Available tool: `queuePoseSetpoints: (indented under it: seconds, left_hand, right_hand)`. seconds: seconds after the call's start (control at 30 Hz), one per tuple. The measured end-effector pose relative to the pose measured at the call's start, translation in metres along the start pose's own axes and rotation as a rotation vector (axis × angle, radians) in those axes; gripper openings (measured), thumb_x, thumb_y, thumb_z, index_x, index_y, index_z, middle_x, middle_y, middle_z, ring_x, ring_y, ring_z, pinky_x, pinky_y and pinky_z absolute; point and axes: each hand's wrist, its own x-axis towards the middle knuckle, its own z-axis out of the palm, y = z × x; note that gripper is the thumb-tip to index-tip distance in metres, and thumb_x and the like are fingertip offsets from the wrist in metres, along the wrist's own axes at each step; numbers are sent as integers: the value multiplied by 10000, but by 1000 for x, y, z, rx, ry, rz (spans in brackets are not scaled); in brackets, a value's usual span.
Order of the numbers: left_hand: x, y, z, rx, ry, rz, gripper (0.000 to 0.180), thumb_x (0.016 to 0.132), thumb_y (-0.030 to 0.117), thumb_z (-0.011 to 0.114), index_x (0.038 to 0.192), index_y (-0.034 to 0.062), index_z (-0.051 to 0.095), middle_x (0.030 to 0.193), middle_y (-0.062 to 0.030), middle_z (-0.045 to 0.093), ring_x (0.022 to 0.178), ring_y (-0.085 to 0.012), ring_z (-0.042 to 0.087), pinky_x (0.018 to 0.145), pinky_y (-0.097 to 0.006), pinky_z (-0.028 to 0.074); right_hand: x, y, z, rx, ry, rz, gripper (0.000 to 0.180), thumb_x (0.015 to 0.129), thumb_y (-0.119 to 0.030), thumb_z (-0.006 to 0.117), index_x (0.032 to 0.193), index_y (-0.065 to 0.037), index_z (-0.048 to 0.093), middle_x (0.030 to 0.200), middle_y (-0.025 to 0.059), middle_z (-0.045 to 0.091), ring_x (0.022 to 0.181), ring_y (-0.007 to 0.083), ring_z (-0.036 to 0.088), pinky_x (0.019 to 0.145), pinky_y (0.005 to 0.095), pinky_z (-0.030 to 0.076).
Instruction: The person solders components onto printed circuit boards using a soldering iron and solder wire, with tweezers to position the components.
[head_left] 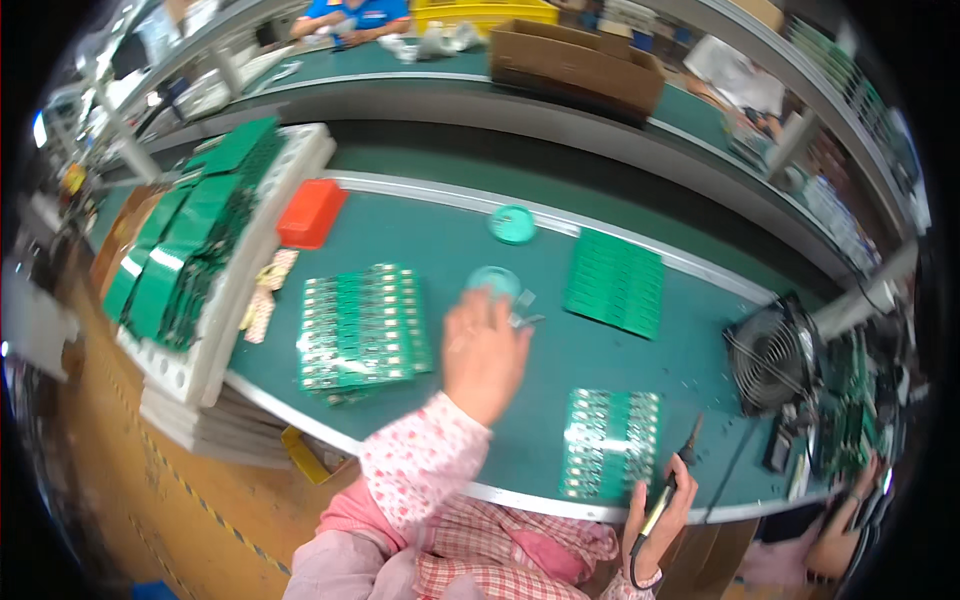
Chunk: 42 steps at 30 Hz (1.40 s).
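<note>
My left hand (485,350) reaches forward over the bench, its slightly blurred fingers stretched out and its fingertips at the near edge of a round light-green dish (495,279). Small shiny pieces (524,310) lie beside those fingers; their kind is too small to make out. In my right hand (662,515) is a soldering iron (656,508), its tip pointing up and away to the right. Left of that hand, near the bench's front edge, lies a green circuit board panel (612,445) with rows of components. A stack of similar panels (362,328) sits left of my left hand.
Farther back are a second round dish (512,224) and another green panel (614,283). A red bin (311,213) stands beside a white foam tray (262,215) loaded with panels (190,235). A fan (772,357) is at right. Beyond the shelf sits a cardboard box (575,68); other people work nearby.
</note>
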Motion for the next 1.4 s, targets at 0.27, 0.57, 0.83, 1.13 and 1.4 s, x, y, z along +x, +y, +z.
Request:
queuePoseSetpoints:
  seconds: [0.27,0.57,0.83,1.13,1.4]
  left_hand:
    - [31,-28,38,156,-191,-147,573,912,311,694,1358,5,506,1335,-185,566,1218,-355,556,990,-467,419]
    - [-15,1,-20,-74,-134,256,610,884,211,731,1391,-13,477,1363,-205,531,1235,-369,523,1027,-456,381]
    - [-45,10,-34,-135,-319,174,626,788,215,801,1319,7,545,1404,-233,512,1230,-417,517,1019,-493,399]
    - [-64,33,-52,-352,-93,403,220,708,187,784,825,102,618,1050,-92,614,982,-297,598,855,-441,464]
    - [-87,46,-85,-604,-288,453,240,817,239,753,916,71,614,960,-80,618,979,-252,615,946,-396,473]
  right_hand:
    - [-10,54,-68,366,550,268,246,1017,-178,513,1162,-1,602,1027,99,625,909,160,618,832,296,508]
    - [55,157,-132,435,710,407,263,1055,-261,495,1204,-50,543,911,58,680,774,98,617,694,243,499]
    - [100,236,-121,841,468,368,509,997,-360,616,1394,-65,500,1173,110,683,931,161,661,772,296,548]
    - [51,76,-56,609,199,242,321,1050,-265,474,1294,-70,551,934,58,599,731,121,554,608,218,434]
    - [55,-61,-23,258,-681,-330,94,874,-80,678,832,1,657,753,156,616,690,318,591,645,388,457]
